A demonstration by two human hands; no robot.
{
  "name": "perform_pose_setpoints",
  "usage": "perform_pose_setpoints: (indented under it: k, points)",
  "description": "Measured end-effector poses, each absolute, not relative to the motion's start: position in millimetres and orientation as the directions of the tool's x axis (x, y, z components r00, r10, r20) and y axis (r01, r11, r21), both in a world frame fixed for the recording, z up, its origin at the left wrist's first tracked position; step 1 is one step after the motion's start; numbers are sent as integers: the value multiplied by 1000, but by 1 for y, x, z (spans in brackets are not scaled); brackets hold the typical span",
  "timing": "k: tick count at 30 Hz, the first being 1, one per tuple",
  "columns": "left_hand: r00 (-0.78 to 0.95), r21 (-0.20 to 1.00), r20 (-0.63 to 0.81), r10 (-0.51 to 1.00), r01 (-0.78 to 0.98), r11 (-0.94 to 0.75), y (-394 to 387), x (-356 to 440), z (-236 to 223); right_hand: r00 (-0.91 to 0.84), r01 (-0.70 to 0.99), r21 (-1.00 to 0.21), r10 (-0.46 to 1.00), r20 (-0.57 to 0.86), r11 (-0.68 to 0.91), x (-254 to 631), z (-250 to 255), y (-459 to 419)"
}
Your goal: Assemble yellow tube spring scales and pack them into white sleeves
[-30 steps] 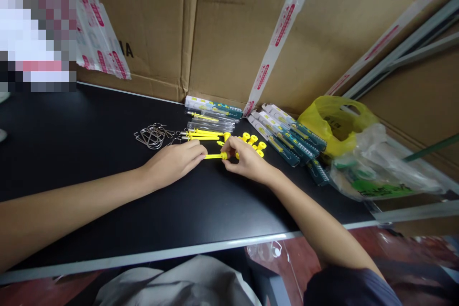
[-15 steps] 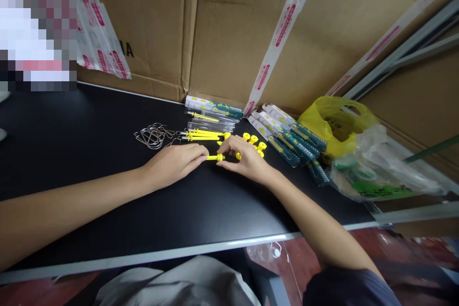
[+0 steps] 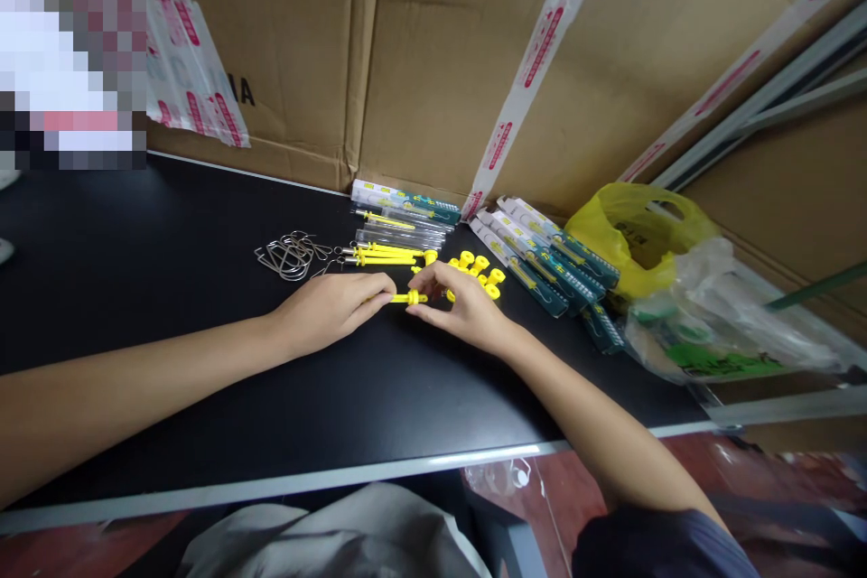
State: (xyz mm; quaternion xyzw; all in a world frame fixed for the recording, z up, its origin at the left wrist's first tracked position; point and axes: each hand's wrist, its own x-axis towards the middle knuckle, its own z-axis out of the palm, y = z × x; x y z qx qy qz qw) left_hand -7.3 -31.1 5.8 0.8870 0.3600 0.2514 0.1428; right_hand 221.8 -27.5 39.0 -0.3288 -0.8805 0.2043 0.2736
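Observation:
My left hand (image 3: 339,307) pinches a thin yellow plastic rod (image 3: 401,298) between thumb and fingers, just above the black table. My right hand (image 3: 461,300) curls round the rod's right end, thumb and fingertips on either side of its ringed collar. Behind the hands lie more yellow rods (image 3: 386,256) with metal ends, beside clear plastic tubes (image 3: 403,236). Several yellow caps (image 3: 480,263) are grouped just beyond my right hand, which partly hides them. Bent metal wire hooks (image 3: 290,255) form a tangled pile left of the rods.
Printed spring-scale boxes (image 3: 542,257) lie at the back right, with another box (image 3: 406,199) behind the tubes. A yellow plastic bag (image 3: 602,230) and a clear bag (image 3: 718,334) sit at the right. Large cardboard (image 3: 433,63) stands along the table's back edge.
Both hands stay nearly in place. The rod's end past the collar now shows more yellow between my right fingers, where it looked darker before.

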Motion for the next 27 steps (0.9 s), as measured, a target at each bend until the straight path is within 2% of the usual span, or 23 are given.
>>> perform_pose_setpoints:
  k: [8,17,22,27]
  points:
    - [567,418,378,732,601,-681,-30,-9,5,-623,463,-545,694,360,699,228,44,-23]
    - [594,382,482,644,519,-764,-31,-9,5,-629,409,-717,744,227,565,225,47,-29]
    - [608,394,475,636,500,-771,-31,-8,5,-631,370,-768,748,204,522,219,42,-33]
    - [650,398,436,622,481,-781,-36,-7,4,-658,386,-742,728,196,549,211,38,-38]
